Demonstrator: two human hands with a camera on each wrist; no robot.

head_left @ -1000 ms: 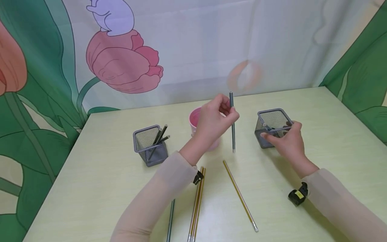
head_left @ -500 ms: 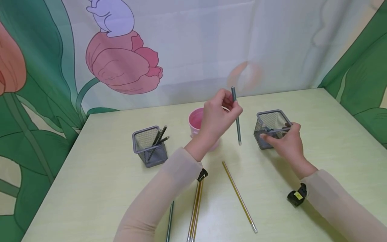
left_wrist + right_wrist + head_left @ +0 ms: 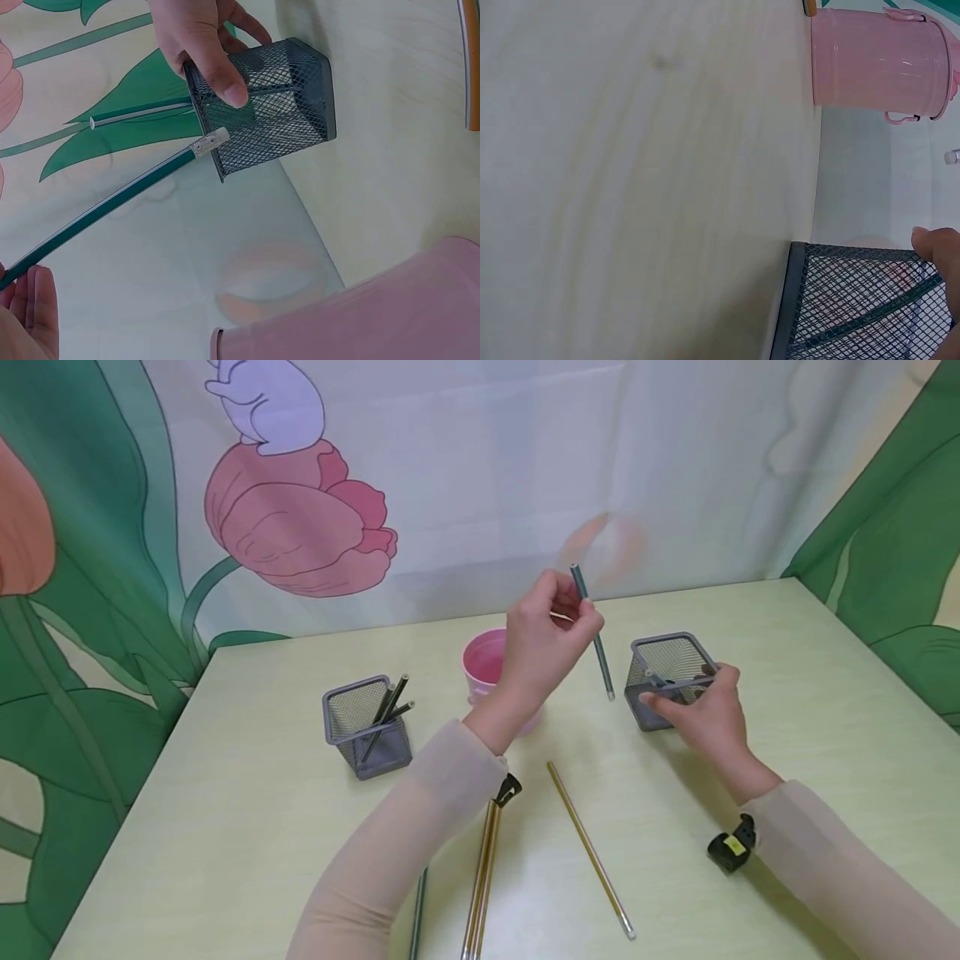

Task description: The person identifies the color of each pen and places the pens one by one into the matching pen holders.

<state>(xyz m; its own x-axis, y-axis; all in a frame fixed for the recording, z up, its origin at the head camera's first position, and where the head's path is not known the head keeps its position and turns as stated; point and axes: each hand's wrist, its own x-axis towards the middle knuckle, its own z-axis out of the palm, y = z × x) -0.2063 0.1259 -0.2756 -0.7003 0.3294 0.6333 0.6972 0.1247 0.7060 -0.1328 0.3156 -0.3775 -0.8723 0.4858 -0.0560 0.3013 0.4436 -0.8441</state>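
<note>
My left hand (image 3: pixel 550 631) pinches a dark green pencil (image 3: pixel 599 652) above the table, its eraser end pointing down and to the right. In the left wrist view that eraser end appears close to the rim of the right mesh pen holder (image 3: pixel 262 112). With thumb and fingers, my right hand (image 3: pixel 708 714) grips the near right side of this pen holder (image 3: pixel 651 706), which stands on the table. A green pencil (image 3: pixel 142 112) leans inside it. Behind my left wrist is a pink bucket (image 3: pixel 480 664), partly hidden by the hand.
Another mesh pen holder (image 3: pixel 382 752) with several dark pencils stands at the left. One yellow pencil (image 3: pixel 588 847) lies in the middle of the table (image 3: pixel 247 827). Several yellow pencils (image 3: pixel 483 877) lie together near the front, beside a green pencil (image 3: pixel 418 914).
My left hand has risen slightly and moved right with the green pencil, whose eraser end has swung up and toward the right pen holder. My right hand keeps its grip.
</note>
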